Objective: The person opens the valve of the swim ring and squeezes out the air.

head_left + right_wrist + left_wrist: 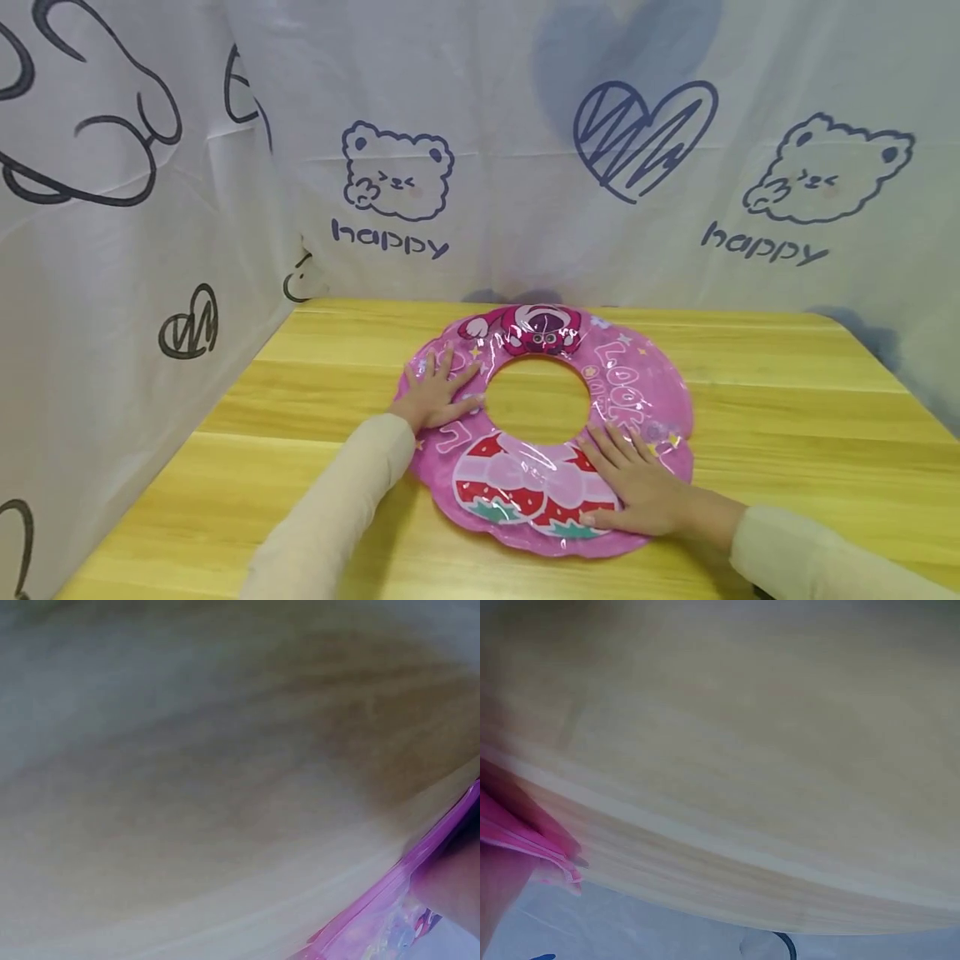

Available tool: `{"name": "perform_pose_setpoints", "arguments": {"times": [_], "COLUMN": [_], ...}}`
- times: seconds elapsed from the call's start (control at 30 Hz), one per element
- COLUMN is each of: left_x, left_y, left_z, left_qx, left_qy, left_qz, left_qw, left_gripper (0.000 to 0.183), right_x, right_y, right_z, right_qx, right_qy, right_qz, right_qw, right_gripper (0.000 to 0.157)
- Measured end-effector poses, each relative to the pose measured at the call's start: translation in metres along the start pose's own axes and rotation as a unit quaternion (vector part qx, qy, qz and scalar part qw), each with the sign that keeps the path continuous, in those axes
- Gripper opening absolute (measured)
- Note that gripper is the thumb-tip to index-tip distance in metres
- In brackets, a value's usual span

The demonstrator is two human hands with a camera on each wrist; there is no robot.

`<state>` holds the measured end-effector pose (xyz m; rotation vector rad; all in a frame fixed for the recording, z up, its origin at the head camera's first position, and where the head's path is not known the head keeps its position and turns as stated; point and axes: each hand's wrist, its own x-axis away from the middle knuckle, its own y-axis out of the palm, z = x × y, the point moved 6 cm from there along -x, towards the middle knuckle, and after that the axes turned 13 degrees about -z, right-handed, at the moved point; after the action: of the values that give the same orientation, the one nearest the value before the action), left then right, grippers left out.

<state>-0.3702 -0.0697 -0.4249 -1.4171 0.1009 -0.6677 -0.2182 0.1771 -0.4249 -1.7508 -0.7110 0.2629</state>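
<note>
A pink inflatable swim ring (660, 387) lies on the wooden table, with a bear print at the far side, strawberries and a bow at the near side, and white lettering. Its surface is wrinkled and glossy. My left hand (435, 396) rests on the ring's left side, fingers spread out. On the near right part lies my right hand (637, 487), its fingers straight and pointing toward the central hole. In the left wrist view the pink edge (525, 832) of the ring shows beside the hand; the right wrist view catches another stretch of pink edge (390, 889).
The yellow wood-grain table (787, 400) extends around the ring on all sides. White cloth (510, 183) printed with hearts, bears and the word happy hangs behind the table's far edge. More cloth (97, 333) hangs along the left side.
</note>
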Motion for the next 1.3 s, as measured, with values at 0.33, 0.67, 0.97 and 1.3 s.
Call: {"name": "perform_pose_setpoints", "arguments": {"times": [0.33,0.67,0.97,1.3], "left_x": [-0.003,-0.012,-0.007,-0.011], "left_y": [-0.006,-0.011,-0.014,-0.006], "left_z": [0.003,0.004,0.007,0.001], "left_qx": [-0.02,-0.027,-0.038,-0.042], "left_qy": [-0.002,0.016,0.046,0.006], "left_qz": [-0.026,0.009,0.034,-0.015], "left_qw": [0.9995,0.9995,0.9976,0.999], "left_gripper": [0.071,0.075,0.093,0.092], "right_x": [-0.001,0.002,0.012,0.012], "right_y": [-0.003,-0.007,-0.001,0.001], "right_z": [0.003,0.008,0.019,0.018], "right_qx": [-0.007,-0.032,0.046,0.025], "right_qy": [-0.006,-0.036,-0.079,-0.079], "right_qz": [-0.008,-0.017,0.014,-0.009], "right_qw": [1.0,0.999,0.996,0.997], "right_gripper": [0.092,0.096,0.094,0.092]}}
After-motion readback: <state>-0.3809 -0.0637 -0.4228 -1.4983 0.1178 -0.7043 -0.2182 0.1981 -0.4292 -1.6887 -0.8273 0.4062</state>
